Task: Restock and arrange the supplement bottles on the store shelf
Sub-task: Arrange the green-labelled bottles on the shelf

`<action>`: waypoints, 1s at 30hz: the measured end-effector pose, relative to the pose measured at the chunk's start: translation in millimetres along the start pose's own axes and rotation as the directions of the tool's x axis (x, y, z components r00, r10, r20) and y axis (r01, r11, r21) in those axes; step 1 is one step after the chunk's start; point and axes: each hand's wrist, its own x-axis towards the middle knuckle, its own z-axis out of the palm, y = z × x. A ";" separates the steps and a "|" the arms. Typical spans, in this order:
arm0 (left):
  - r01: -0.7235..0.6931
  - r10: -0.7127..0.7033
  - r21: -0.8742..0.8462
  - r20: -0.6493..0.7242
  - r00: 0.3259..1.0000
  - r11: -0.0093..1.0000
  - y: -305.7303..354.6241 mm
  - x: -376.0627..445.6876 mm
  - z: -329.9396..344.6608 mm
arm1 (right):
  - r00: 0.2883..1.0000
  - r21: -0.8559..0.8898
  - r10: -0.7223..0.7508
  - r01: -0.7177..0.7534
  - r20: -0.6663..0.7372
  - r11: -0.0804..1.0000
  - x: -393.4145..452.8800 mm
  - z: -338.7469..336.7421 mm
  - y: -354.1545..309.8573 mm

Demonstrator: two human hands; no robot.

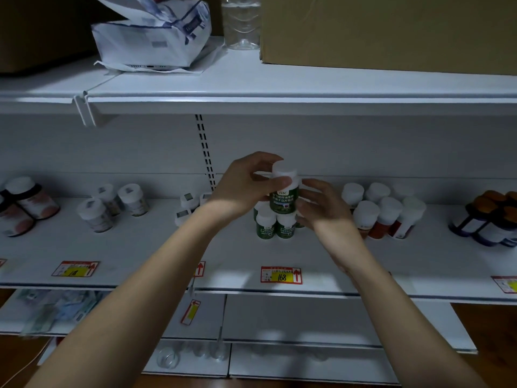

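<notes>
Stacking a green bottle point(283, 196) atop the shelf's green row point(275, 224), left hand point(246, 186) pinches its cap while right hand point(321, 208), fingers loosely spread, steadies its side.

White metal shelving point(279, 88) across the whole view, dimly lit, with a brighter patch on the front lip of the middle shelf point(156, 247). Pale back panel point(363, 147) behind, split by a slotted upright point(205, 148). On the top shelf: a brown cardboard box point(391, 29), a crumpled white bag point(151, 37), a clear plastic bottle point(240, 23). Red-and-yellow price tags point(281, 275) along the middle shelf edge. Lower white shelves point(307, 317) beneath, and dark wooden floor point(486, 331) at the bottom right.
</notes>
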 end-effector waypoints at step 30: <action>-0.031 -0.246 0.688 0.301 0.921 0.725 -107.8 124.8 31.7 | 1.000 -0.874 0.026 -0.025 -0.014 0.485 23.5 -43.5 179.2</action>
